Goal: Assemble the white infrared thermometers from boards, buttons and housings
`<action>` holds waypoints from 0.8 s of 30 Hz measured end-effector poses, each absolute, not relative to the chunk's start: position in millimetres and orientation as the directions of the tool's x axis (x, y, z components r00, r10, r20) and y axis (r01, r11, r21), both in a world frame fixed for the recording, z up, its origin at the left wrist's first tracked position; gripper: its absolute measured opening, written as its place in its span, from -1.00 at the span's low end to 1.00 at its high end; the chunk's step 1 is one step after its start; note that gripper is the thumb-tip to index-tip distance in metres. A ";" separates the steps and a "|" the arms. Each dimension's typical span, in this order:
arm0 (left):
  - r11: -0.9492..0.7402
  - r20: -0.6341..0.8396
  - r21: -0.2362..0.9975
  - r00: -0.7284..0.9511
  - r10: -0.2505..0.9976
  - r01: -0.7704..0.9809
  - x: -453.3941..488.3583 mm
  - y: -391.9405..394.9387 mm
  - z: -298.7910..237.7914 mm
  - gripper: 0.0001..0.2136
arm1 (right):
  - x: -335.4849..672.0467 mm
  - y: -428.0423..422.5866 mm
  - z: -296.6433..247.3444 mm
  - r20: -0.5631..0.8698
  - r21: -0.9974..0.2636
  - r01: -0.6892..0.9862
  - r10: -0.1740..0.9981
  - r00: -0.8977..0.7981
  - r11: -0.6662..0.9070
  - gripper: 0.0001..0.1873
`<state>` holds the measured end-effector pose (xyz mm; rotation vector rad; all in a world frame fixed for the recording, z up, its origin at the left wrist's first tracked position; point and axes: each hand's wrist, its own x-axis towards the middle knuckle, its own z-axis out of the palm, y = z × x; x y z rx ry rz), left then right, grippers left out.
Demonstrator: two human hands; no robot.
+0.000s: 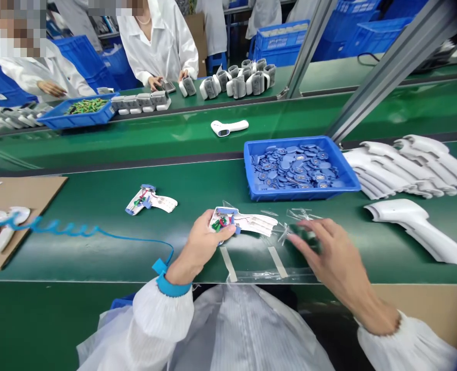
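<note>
White thermometer shell [253, 223] in left-hand grip [202, 243]; right hand [319, 248] over plastic film [300, 214].

Two parallel green-topped assembly benches [197, 180] run across the view, with a dark belt edge along each. Beyond them, a third green bench [367, 72] sits behind slanted aluminium extrusion posts [398, 62]. Blue plastic crates [280, 44] stacked in the far rows, more along the back. Brown cardboard carton [197, 31] upright behind the far bench. Flat cardboard sheet [27, 193] on the near bench at left. Black cable [367, 59] looped on the far bench. Light even, apparently overhead; pale glare patches [396, 117] on the green surfaces.
</note>
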<state>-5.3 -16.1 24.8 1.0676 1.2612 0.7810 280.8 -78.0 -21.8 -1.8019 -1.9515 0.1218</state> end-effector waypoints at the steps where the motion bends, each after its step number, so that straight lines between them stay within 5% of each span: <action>1: 0.326 -0.341 0.939 0.182 0.922 0.110 -4.3 -16.7 25.3 -0.64 | 278.5 -78.5 -20.5 0.277 -0.373 0.915 0.960 -0.050 0.155 -0.59; 7: 0.175 -0.246 0.951 0.280 0.928 0.256 7.5 -23.2 32.2 -0.73 | 239.8 -54.4 11.7 0.361 -0.516 0.840 0.932 0.037 0.167 -0.70; 11: 0.112 -0.232 0.934 0.335 0.913 0.341 16.3 -28.8 38.8 -0.77 | 209.7 -42.1 36.6 0.294 -0.737 0.617 0.953 -0.077 0.277 -0.76; 15: 0.051 -0.205 0.900 0.315 0.927 0.434 17.2 -30.6 38.8 -0.87 | 214.0 -42.3 34.6 0.193 -0.835 0.531 0.980 0.039 0.143 -0.65; 19: 0.109 -0.208 0.895 0.187 0.960 0.431 2.2 -26.6 32.7 -0.85 | 248.9 -40.7 5.2 0.038 -0.796 0.589 0.959 0.281 -0.141 -0.49; 24: 0.298 -0.336 0.926 0.142 0.931 0.233 -18.0 -21.7 28.1 -0.68 | 275.3 -48.1 -8.6 0.128 -0.640 0.759 0.957 0.259 -0.120 -0.54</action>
